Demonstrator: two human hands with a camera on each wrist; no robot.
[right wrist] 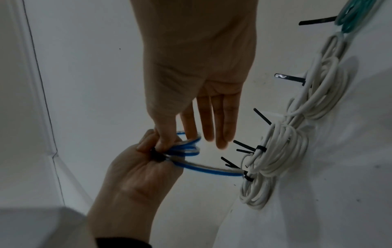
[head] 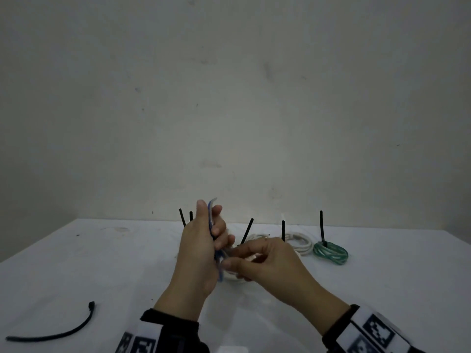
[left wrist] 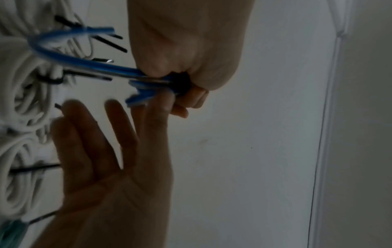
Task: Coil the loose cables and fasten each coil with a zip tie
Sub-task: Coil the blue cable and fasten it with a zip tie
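The left hand [head: 197, 250] gripped the blue cable coil [right wrist: 187, 148], fingers curled round the bundled strands where a black zip tie [right wrist: 157, 156] crossed them. The right hand [head: 265, 261] pinched at that same spot with thumb and forefinger, while its other three fingers [right wrist: 224, 120] stretched out straight, clear of the coil. The coil stood upright above the white table [head: 76, 263], its loops reaching past the grip towards the far edge (one long loop arced well out from the fist in the right wrist view). The cable was thin, smooth and glossy, blue with a pale sheen; the tie looked matt. Both wrists wore dark cuffs with black-and-white marker bands. Behind the hands lay white cable coils [head: 300, 242] and a green coil [head: 330, 252], each with a black tie tail sticking up. A loose zip tie [head: 51, 331] lay curved near the left front.
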